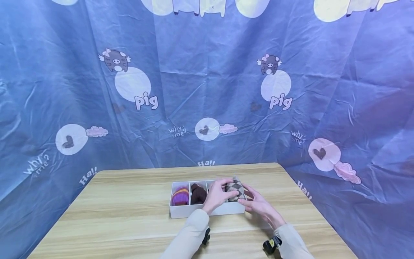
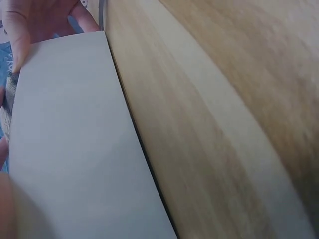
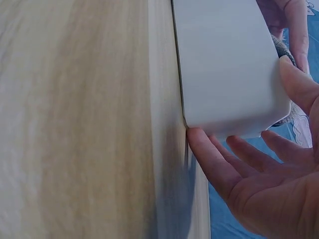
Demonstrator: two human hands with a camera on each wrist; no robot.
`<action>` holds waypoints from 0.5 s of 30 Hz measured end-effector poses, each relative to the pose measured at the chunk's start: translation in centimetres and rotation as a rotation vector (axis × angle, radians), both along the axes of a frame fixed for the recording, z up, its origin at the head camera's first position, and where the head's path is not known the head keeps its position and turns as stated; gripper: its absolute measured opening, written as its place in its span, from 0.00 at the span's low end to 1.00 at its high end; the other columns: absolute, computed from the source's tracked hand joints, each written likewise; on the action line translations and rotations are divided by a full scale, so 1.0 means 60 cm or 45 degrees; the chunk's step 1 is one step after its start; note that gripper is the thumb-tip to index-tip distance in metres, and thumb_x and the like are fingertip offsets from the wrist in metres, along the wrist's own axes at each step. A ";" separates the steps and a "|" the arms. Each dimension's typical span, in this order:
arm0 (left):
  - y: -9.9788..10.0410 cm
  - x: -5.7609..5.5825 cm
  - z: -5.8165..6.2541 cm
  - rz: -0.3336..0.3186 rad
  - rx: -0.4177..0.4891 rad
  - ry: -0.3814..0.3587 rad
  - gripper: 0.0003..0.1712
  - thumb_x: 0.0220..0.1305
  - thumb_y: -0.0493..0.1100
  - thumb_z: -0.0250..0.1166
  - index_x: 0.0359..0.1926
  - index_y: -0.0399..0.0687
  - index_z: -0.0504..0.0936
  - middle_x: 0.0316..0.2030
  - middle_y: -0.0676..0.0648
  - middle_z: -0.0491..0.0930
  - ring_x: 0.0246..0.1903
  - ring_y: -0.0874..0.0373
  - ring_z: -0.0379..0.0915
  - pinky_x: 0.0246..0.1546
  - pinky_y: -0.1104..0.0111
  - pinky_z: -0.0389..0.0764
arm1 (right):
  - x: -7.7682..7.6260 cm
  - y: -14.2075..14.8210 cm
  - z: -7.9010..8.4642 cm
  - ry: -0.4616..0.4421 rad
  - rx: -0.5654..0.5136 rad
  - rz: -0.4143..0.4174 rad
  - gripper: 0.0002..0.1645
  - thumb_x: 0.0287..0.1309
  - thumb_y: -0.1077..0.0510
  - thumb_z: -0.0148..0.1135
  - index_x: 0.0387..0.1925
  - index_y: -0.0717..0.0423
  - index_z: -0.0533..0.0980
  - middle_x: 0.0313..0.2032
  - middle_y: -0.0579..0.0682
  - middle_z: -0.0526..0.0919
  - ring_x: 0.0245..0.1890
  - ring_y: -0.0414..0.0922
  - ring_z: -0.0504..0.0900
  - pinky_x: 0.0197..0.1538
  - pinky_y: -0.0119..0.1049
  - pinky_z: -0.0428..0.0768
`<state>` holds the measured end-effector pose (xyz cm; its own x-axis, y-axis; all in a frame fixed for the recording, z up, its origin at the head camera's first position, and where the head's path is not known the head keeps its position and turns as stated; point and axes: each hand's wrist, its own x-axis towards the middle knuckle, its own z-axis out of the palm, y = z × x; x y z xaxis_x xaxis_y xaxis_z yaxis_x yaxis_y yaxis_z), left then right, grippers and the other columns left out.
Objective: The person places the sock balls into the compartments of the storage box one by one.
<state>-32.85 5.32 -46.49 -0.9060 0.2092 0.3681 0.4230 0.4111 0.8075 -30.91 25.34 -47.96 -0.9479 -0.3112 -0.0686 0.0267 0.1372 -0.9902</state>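
Observation:
A long white divided box (image 1: 207, 211) stands on the table. My left hand (image 1: 217, 195) reaches over its front wall and grips a rolled argyle sock (image 1: 235, 187) in the rightmost compartment, thumb in front and fingers behind. At the box's right end my right hand (image 1: 258, 205) holds the corner. In the right wrist view its thumb (image 3: 298, 82) lies at the top rim near the sock, and its fingertips touch the end wall. A purple striped rolled sock (image 1: 180, 196) and a dark brown one (image 1: 198, 194) fill the two left compartments; the third is mostly hidden behind my left hand.
The wooden table (image 1: 123, 212) extends on both sides of the box and in front of it. A blue printed curtain (image 1: 207, 90) hangs behind the table and along its sides. Wrist cameras (image 1: 272, 245) are strapped over both pale sleeves.

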 end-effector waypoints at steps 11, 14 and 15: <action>-0.003 0.001 0.001 -0.011 -0.210 -0.003 0.26 0.52 0.49 0.75 0.52 0.45 0.85 0.59 0.45 0.78 0.61 0.46 0.68 0.63 0.52 0.67 | -0.001 0.000 0.003 0.007 0.003 0.035 0.50 0.63 0.58 0.64 0.77 0.56 0.46 0.73 0.73 0.49 0.67 0.61 0.65 0.57 0.48 0.79; -0.002 0.001 0.001 -0.006 -0.224 -0.019 0.26 0.52 0.48 0.75 0.52 0.43 0.84 0.60 0.44 0.77 0.62 0.45 0.66 0.64 0.51 0.67 | -0.001 0.000 0.005 0.014 0.004 0.051 0.50 0.63 0.59 0.63 0.77 0.57 0.45 0.72 0.73 0.49 0.65 0.59 0.67 0.57 0.48 0.79; -0.002 0.000 0.002 0.000 -0.222 -0.030 0.27 0.52 0.48 0.75 0.53 0.43 0.84 0.60 0.45 0.77 0.62 0.45 0.66 0.64 0.52 0.67 | -0.002 0.000 0.005 0.014 0.001 0.054 0.49 0.64 0.59 0.63 0.77 0.57 0.45 0.72 0.73 0.48 0.65 0.59 0.68 0.57 0.49 0.79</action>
